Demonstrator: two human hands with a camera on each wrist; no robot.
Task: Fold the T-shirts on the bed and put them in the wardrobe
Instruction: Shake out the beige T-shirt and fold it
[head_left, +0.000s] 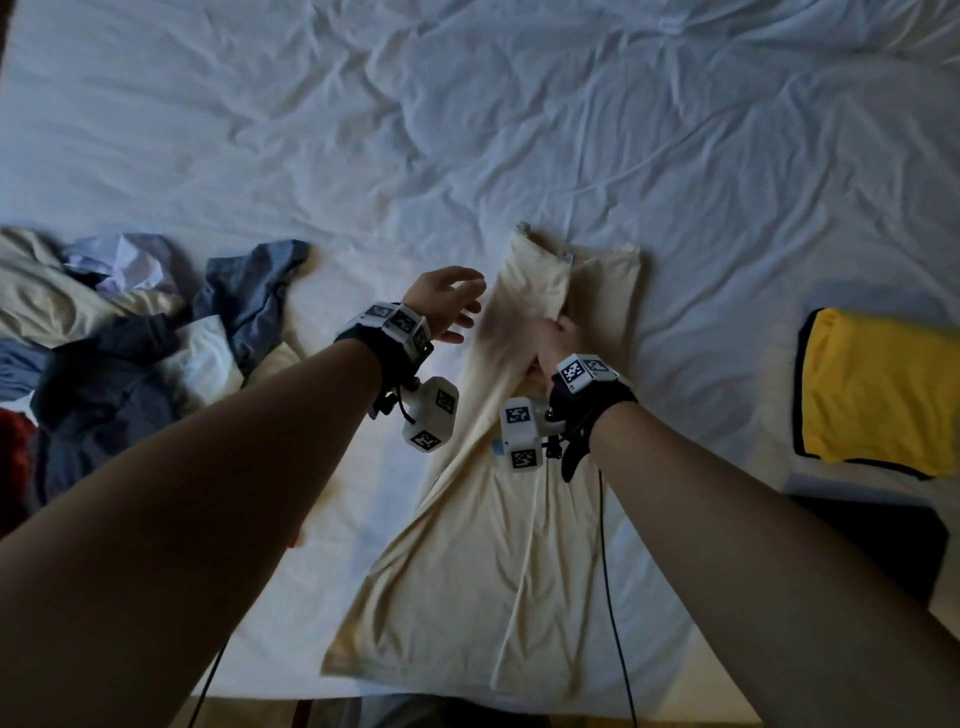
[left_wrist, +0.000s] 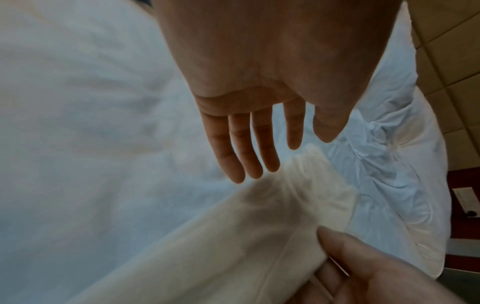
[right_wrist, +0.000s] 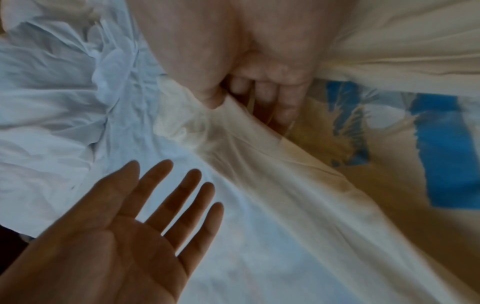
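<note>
Landmark: the cream T-shirt (head_left: 524, 545), lying lengthwise on the white bed (head_left: 467, 130), hem at the near edge.

Far left of it, a heap of unfolded clothes (head_left: 119, 353): cream, white, blue-grey, navy, with something red at the frame edge.

Just left of its upper part, the left hand (head_left: 447, 306) hovers above the sheet, palm turned toward the shirt, fingers (left_wrist: 249, 148) straight and spread wide, holding nothing.

On the shirt itself, near the collar end, the right hand (head_left: 558, 340) pinches its left-side flap, thumb (right_wrist: 210, 96) on top and fingers under the cloth, the flap lifted over the middle. A blue print (right_wrist: 436, 154) shows beneath the raised fabric.

Well right of it, a folded yellow T-shirt (head_left: 878, 389) with dark trim lies on the bed.
</note>
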